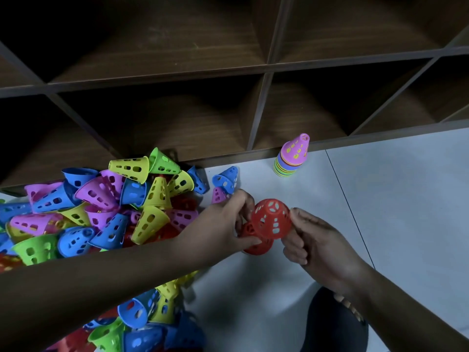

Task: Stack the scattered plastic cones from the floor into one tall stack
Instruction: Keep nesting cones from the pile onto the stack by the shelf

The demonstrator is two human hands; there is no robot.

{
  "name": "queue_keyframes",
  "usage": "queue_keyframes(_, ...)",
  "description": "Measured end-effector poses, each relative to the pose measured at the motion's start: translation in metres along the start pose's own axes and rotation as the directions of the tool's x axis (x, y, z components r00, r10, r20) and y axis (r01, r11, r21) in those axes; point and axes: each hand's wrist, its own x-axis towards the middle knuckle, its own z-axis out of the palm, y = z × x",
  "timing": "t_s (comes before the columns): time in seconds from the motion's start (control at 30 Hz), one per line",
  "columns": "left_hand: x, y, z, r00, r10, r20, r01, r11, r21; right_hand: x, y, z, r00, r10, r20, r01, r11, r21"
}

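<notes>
Two red perforated cones are in my hands above the white floor. My right hand [313,240] pinches the rim of the upper red cone [272,218], whose tip points up at me. My left hand [228,222] grips the lower red cone [256,243], which sits partly under the upper one. A short stack of cones [291,158] topped by a pink one stands upright at the far right, by the shelf's base. A large heap of loose cones [109,207] in blue, yellow, pink, green and red covers the floor on the left.
A dark wooden shelf unit [264,67] with open compartments runs along the far side. Two loose cones, blue [227,179] and pink [218,195], lie just beyond my left hand. White floor tiles [393,199] stretch to the right. My knee [332,323] shows at the bottom.
</notes>
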Motion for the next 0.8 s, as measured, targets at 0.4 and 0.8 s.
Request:
queue_keyframes(0.4,-0.001,-0.06,0.007,0.998,-0.014,0.054,0.003,0.98,0.197,0.02,0.024,-0.019,0.991,-0.028,-0.132,-0.07,0.728,-0.682)
queue_keyframes(0.8,0.02,-0.1,-0.008,0.998,0.007,0.055,-0.031,0.893,0.449,0.095,0.005,-0.015,0.982,-0.173,-0.079,-0.002,0.405,-0.914)
